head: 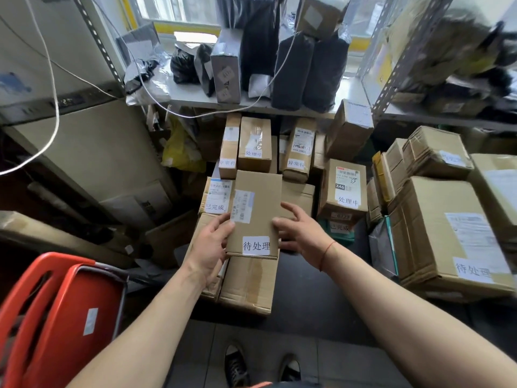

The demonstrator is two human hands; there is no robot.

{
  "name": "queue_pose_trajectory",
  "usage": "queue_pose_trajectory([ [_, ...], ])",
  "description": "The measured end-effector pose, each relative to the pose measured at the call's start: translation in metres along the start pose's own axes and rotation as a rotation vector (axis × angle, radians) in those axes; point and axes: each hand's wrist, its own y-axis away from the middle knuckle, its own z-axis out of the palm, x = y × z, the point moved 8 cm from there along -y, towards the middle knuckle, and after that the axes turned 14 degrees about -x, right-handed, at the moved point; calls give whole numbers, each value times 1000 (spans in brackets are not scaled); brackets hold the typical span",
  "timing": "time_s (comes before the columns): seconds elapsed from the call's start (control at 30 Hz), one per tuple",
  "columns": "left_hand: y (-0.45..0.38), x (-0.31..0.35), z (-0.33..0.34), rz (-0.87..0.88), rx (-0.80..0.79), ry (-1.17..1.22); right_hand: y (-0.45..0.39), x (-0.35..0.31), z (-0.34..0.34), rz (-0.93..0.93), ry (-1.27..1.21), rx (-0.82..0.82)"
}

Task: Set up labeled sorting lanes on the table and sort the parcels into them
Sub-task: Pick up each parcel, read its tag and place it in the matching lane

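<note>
A flat brown cardboard parcel [256,217] with a shipping sticker and a white tag reading 待处理 is held up at the centre. My left hand [211,247] grips its left edge, thumb on the front. My right hand [300,232] grips its right edge, fingers curled behind it. Below it lie more brown boxes [247,284]. Behind stand tagged parcels: 已完成 [216,196], 处理中 [254,145], 异常件 [299,152].
A large box [447,233] tagged 待处理 sits at the right, with stacked cartons behind it. A box tagged 处理中 [345,189] stands right of centre. A shelf [195,99] above holds black bags. A red stool [56,312] is at the lower left. White cables hang on the left.
</note>
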Motion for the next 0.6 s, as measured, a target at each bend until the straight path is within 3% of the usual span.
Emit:
queue_pose_trajectory([
  [0.2,-11,16,-10,14,22,-218,12,-10,2,6,104,35],
  [0.6,-30,58,66,-8,-209,-270,61,-63,-55,80,244,152],
])
